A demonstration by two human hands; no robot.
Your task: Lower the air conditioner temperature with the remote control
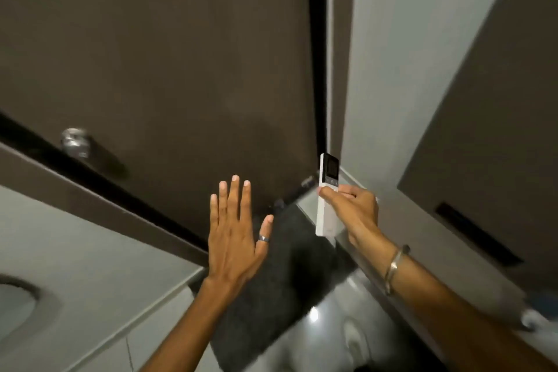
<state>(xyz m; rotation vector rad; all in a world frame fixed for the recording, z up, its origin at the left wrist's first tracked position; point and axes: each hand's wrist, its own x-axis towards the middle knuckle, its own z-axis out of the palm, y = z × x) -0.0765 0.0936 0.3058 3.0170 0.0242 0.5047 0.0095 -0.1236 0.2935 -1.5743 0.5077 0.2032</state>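
Two hands up: right hand [353, 208] pinching white remote control [326, 194] upright; left hand [234, 232] flat, fingers [234, 196] spread.

2 bare hands, the left hand [232, 232] and the right hand [353, 208]; 1 white remote control [326, 193]; 1 ring [263, 238]; 1 bracelet [392, 269]; 1 dark door [157, 54]; 1 round knob [74, 142]; 1 dark mat [271, 296].
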